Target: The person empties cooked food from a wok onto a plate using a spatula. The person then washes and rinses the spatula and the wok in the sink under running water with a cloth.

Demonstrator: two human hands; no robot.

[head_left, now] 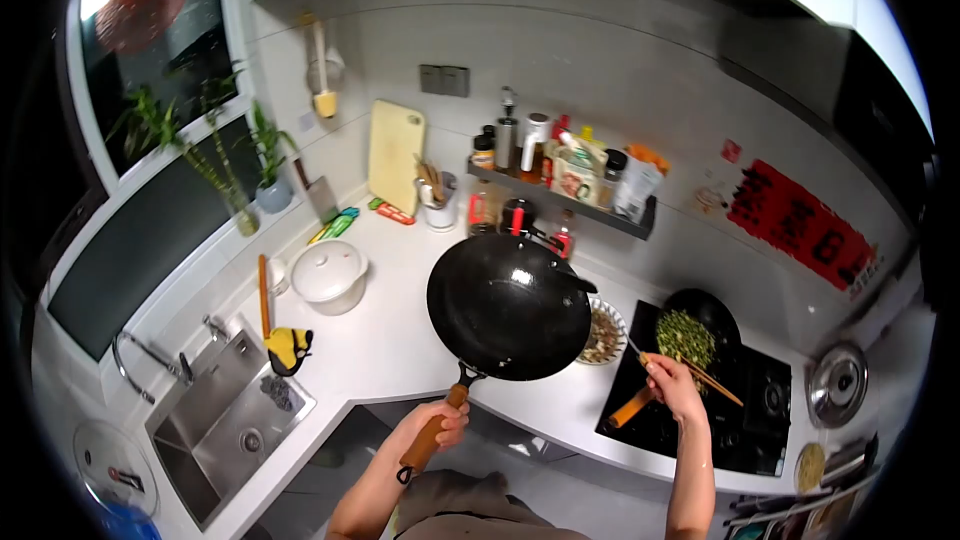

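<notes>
My left hand [441, 426] is closed around the wooden handle of a black wok [505, 315], which hangs tilted in front of me over the counter edge. Its dark, shiny inside faces me. A dark flat piece [573, 282] shows at its right rim; I cannot tell what it is. My right hand [671, 384] grips a pair of chopsticks [722, 390] above the stove. Just beneath it lies the wooden handle of a second black pan [722, 315], which holds chopped green food [684, 338]. Partly behind the wok stands a patterned plate [606, 332] with brownish chopped food.
A black cooktop [735, 440] is at right, a steel sink [222, 430] at left. On the white counter [385, 360] stand a lidded white pot [328, 277], a yellow-black cloth item [289, 349] and a utensil holder [438, 205]. A wall shelf [560, 190] carries several bottles and packets.
</notes>
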